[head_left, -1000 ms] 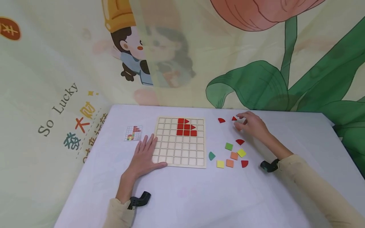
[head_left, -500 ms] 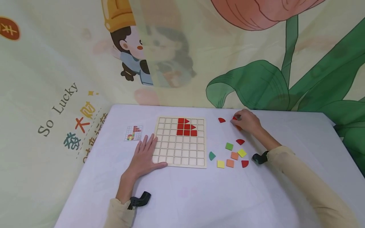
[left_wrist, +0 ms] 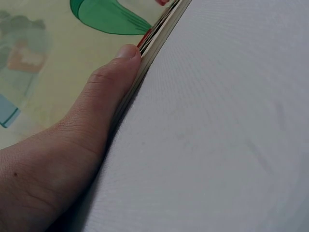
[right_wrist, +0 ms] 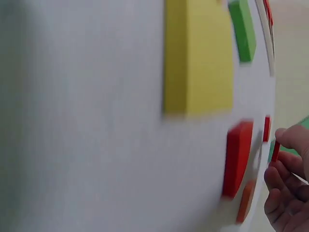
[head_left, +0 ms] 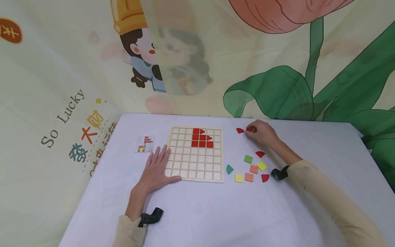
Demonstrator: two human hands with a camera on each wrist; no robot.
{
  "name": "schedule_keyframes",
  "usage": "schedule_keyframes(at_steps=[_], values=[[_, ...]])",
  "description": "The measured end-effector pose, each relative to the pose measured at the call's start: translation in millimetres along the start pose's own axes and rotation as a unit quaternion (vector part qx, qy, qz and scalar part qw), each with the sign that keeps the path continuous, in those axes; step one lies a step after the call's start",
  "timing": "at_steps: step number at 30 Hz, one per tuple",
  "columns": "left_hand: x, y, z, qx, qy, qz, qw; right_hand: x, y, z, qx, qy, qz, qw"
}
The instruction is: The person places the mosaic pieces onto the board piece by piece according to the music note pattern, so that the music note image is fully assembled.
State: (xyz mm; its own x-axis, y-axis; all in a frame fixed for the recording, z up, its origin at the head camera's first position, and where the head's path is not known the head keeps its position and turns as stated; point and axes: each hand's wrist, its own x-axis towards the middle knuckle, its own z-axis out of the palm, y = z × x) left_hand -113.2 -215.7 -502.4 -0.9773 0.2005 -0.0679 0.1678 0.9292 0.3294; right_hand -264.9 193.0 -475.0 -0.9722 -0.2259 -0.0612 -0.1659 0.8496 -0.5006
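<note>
My right hand (head_left: 262, 133) pinches a small red triangle tile (right_wrist: 275, 151) between thumb and fingers, above the table's far side. Just left of it lies a red quarter-circle tile (head_left: 240, 130). My left hand (head_left: 155, 168) lies with straight fingers spread on the left edge of the wooden grid board (head_left: 194, 164); its thumb runs along the near edge. Several red squares (head_left: 195, 137) and two red triangles (head_left: 209, 138) sit in the board's upper cells. An orange tile (right_wrist: 246, 200) shows below the right hand in the right wrist view; that hand hides it in the head view.
Right of the board lie loose tiles: green square (head_left: 248, 159), yellow squares (head_left: 239, 178), orange squares (head_left: 249, 177), a green quarter circle (head_left: 229, 169) and red quarter circles (head_left: 260, 154). A small pattern card (head_left: 144, 144) lies left of the board. A printed cloth (head_left: 197, 103) hangs behind the table.
My right hand has come down to the red triangle tile, pinched it and shifted slightly left with it, towards the red quarter circle. The left hand has stayed in place.
</note>
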Motion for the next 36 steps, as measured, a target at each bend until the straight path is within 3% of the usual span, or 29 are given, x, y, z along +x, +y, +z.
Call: schedule_keyframes(at_steps=[9,13,20,29,36], values=[[0.0,-0.3,-0.7,0.005,0.000,0.000,1.0000,-18.8,-58.2,26.2,0.011,-0.022,-0.118,0.9927],[0.0,-0.4,-0.3,0.006,0.003,0.001,1.0000,-20.7,-76.7,41.1,0.015,-0.043,-0.148,0.9879],[-0.4,-0.2,0.3,0.006,0.007,0.004,0.9999,-17.3,-89.3,56.5,0.005,-0.074,-0.154,0.9852],[-0.1,-0.2,-0.1,0.010,0.004,0.000,0.9999,-13.8,-90.9,55.8,-0.011,-0.083,-0.164,0.9828],[0.7,-0.5,0.6,0.004,0.001,-0.001,1.0000,-9.1,-94.4,54.2,0.010,-0.100,-0.119,0.9877]])
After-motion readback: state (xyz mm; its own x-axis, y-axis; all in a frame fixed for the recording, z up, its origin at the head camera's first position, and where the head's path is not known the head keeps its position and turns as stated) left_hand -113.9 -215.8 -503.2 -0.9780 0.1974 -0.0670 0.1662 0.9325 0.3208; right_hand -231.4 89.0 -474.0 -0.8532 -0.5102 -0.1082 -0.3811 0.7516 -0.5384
